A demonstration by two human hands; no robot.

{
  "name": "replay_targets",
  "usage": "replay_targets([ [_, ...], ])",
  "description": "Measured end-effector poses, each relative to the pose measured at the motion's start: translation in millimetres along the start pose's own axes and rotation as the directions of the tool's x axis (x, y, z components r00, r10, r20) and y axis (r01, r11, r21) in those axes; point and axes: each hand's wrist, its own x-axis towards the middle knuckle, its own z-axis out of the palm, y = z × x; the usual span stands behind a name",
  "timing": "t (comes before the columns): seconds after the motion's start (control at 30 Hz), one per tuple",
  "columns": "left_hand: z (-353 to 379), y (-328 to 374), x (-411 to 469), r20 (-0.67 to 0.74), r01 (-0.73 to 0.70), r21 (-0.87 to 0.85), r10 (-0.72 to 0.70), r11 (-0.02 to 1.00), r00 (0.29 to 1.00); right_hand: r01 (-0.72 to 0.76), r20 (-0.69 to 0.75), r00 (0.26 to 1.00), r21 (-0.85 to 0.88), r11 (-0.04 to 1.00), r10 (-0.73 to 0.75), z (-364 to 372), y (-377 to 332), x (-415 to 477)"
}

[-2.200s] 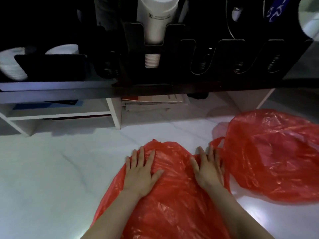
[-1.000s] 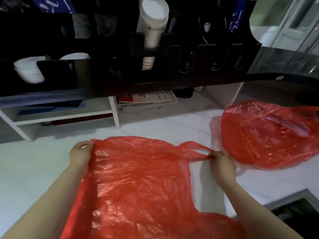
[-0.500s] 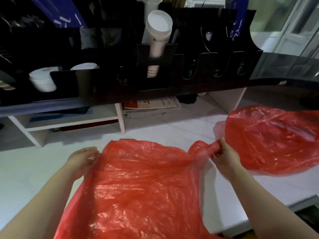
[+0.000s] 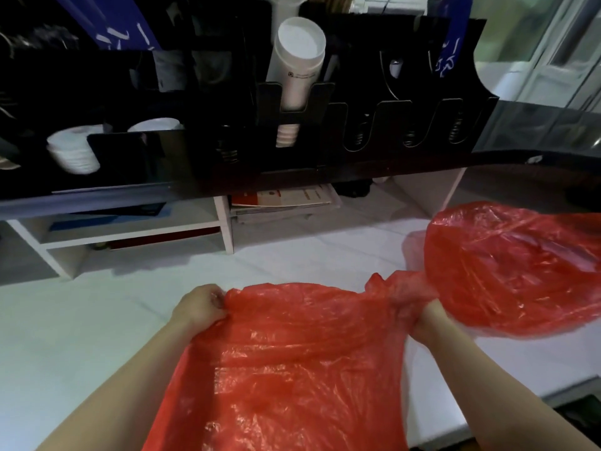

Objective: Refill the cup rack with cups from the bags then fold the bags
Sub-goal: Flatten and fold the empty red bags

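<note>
- Head view: red bag (image 4: 292, 362) lies spread on white counter (image 4: 81, 336), just in front of the black cup rack (image 4: 325, 151), which sits on a dark shelf at the back.
- Left hand (image 4: 200, 307) is fisted tight on the bag's far-left corner; right hand (image 4: 419, 317) is closed on bunched plastic at its far-right corner. Top edge is pulled taut betw. them.
- Second red bag (image 4: 517, 268) lies crumpled to the right of the rack's front, touching or nearly touching the held bag's right corner; can't tell which.
- White cup stack (image 4: 297, 63) stands in one rack slot, tilted toward the cam; slots to its right show bare springs.
- White lids (image 4: 73, 154) stacked left of rack.
- Papers (image 4: 286, 198) lie under the rack's shelf, w/ a red-and-white cover; text too small to read.
- Small print on cup stack & white script on blue sign (image 4: 123, 30) behind rack: unreadable.
</note>
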Motion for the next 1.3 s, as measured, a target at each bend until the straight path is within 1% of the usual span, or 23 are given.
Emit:
replay_targets([
  [0.07,5,2,2,-0.016,0.037,-0.019,-0.037,0.999,0.999,-0.008,-0.019,1.000,-0.001,1.000,0.008,-3,0,3],
  [0.1,6,2,4,-0.031,0.050,-0.068,-0.052,0.996,0.998,-0.002,-0.031,1.000,-0.005,1.000,0.002,-5,-2,3],
  [0.17,1,-2,6,-0.087,0.076,-0.251,-0.101,0.965,0.991,-0.036,-0.072,0.997,0.036,0.999,0.038,-17,-3,9],
  [0.23,-9,-10,9,-0.198,0.136,-0.435,-0.242,0.890,0.950,-0.047,-0.110,0.992,0.175,0.984,0.067,-34,-3,11],
  [0.27,-17,-16,9,-0.248,0.160,-0.492,-0.314,0.856,0.916,-0.024,-0.118,0.992,0.236,0.971,0.053,-41,-4,12],
  [0.3,-23,-22,9,-0.268,0.172,-0.537,-0.360,0.826,0.893,-0.011,-0.124,0.991,0.337,0.941,0.056,-47,-4,15],
  [0.37,-33,-29,8,-0.221,0.184,-0.629,-0.401,0.755,0.889,-0.022,-0.133,0.985,0.528,0.849,0.108,-47,-4,15],
  [0.4,-36,-31,8,-0.171,0.191,-0.686,-0.410,0.702,0.896,-0.041,-0.120,0.984,0.560,0.828,0.130,-44,-6,13],
  [0.47,-40,-29,8,-0.060,0.198,-0.801,-0.405,0.565,0.913,-0.052,-0.133,0.979,0.565,0.823,0.153,-38,-8,15],
  [0.53,-44,-25,8,0.022,0.220,-0.861,-0.400,0.458,0.916,-0.030,-0.122,0.984,0.608,0.794,0.131,-35,-10,19],
  [0.6,-49,-25,9,0.077,0.242,-0.882,-0.382,0.403,0.921,-0.031,-0.083,0.991,0.630,0.776,0.108,-29,-16,16],
  [0.63,-51,-23,8,0.110,0.256,-0.887,-0.363,0.385,0.925,-0.043,-0.063,0.993,0.618,0.785,0.104,-28,-18,17],
  [0.7,-53,-22,6,0.163,0.291,-0.884,-0.341,0.367,0.926,-0.078,-0.015,0.994,0.569,0.819,0.105,-26,-22,14],
  [0.73,-52,-22,5,0.166,0.297,-0.882,-0.349,0.365,0.922,-0.091,-0.001,0.994,0.542,0.835,0.109,-24,-23,14],
  [0.8,-52,-23,6,0.130,0.274,-0.888,-0.371,0.369,0.920,-0.090,-0.007,0.994,0.499,0.862,0.108,-22,-23,14],
  [0.87,-53,-23,9,0.083,0.242,-0.895,-0.394,0.375,0.916,-0.086,-0.026,0.993,0.500,0.862,0.114,-21,-23,17],
  [0.97,-56,-27,15,-0.005,0.165,-0.935,-0.478,0.314,0.879,-0.069,-0.072,0.989,0.529,0.846,0.126,-23,-22,18],
  [1.0,-58,-30,17,-0.044,0.150,-0.931,-0.511,0.332,0.859,-0.059,-0.096,0.987,0.533,0.844,0.130,-24,-21,19],
  [1.07,-58,-30,23,-0.115,0.139,-0.903,-0.540,0.407,0.834,-0.065,-0.126,0.980,0.532,0.844,0.155,-27,-17,24],
  [1.13,-59,-27,27,-0.155,0.112,-0.890,-0.524,0.442,0.837,-0.082,-0.129,0.976,0.527,0.846,0.175,-30,-16,28],
  [1.23,-64,-26,30,-0.231,0.104,-0.807,-0.474,0.581,0.850,-0.088,-0.094,0.984,0.466,0.880,0.149,-33,-17,30],
  [1.27,-65,-27,31,-0.252,0.094,-0.792,-0.464,0.603,0.849,-0.088,-0.080,0.987,0.450,0.889,0.138,-32,-17,30],
  [1.3,-67,-28,32,-0.250,0.086,-0.797,-0.456,0.598,0.854,-0.096,-0.064,0.988,0.443,0.891,0.138,-31,-16,30],
])
